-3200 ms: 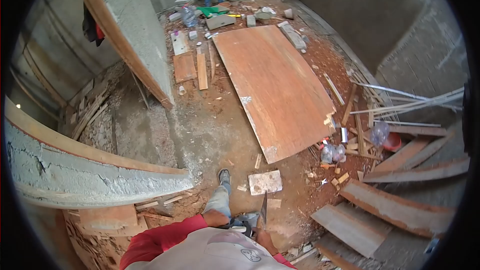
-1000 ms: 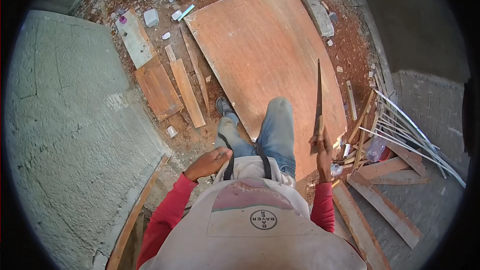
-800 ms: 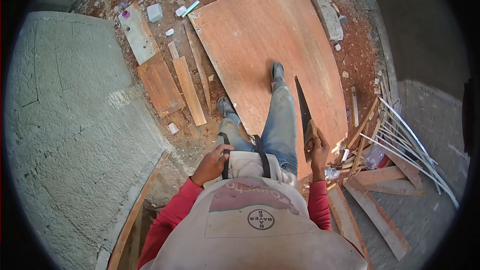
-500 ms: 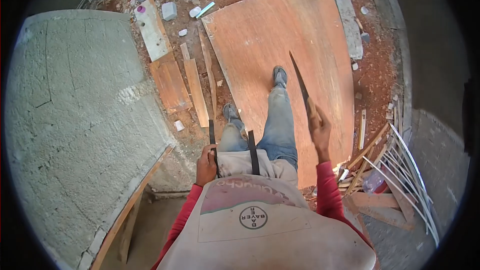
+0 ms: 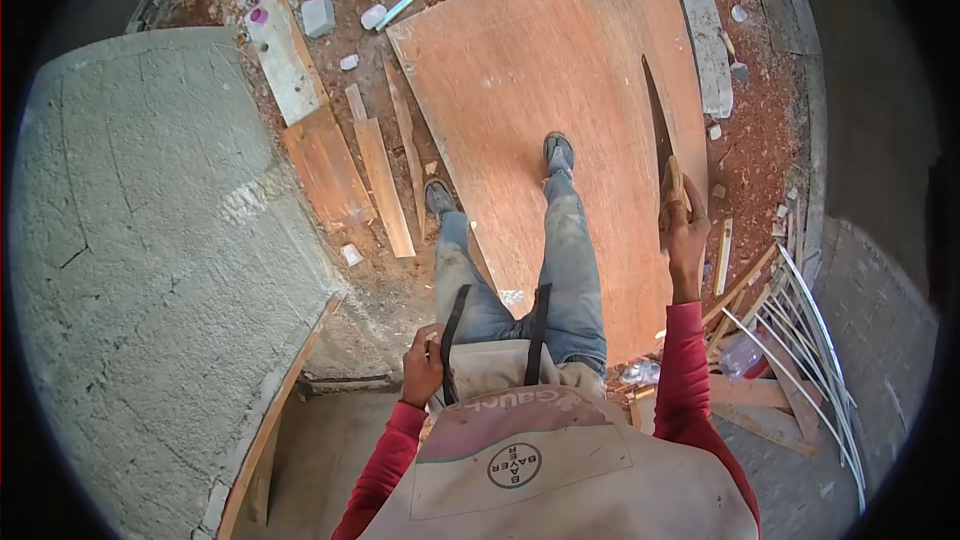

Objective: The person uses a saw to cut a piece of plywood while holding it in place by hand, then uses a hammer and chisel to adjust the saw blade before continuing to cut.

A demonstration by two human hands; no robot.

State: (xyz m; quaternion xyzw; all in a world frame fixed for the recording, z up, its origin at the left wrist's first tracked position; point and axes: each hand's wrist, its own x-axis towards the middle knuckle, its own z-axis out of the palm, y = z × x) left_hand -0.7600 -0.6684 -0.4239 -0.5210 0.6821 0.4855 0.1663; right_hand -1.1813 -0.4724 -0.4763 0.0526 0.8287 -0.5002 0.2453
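A handsaw (image 5: 658, 115) is in my right hand (image 5: 686, 240), its wooden handle wrapped by my fingers. Its dark blade points away from me and overlaps the right side of a large plywood sheet (image 5: 520, 70) on the ground. My left hand (image 5: 422, 370) is curled at waist height, beside the black strap (image 5: 454, 328) of my printed apron (image 5: 540, 440); I cannot tell what is in its fingers. One shoe (image 5: 559, 153) rests on the plywood, the other (image 5: 438, 197) near its left edge.
Left of the sheet lie narrow boards (image 5: 385, 185) and a wider brown plank (image 5: 330, 172). A rough concrete slab (image 5: 150, 200) fills the left side. White strips (image 5: 800, 340) and scrap wood pile up at right, by a plastic bottle (image 5: 743, 356). A concrete block (image 5: 707, 50) sits beyond the sheet's right edge.
My right hand has carried the saw right and slightly forward. My left hand has moved down toward me, my left foot has shifted left, and the view has tilted slightly.
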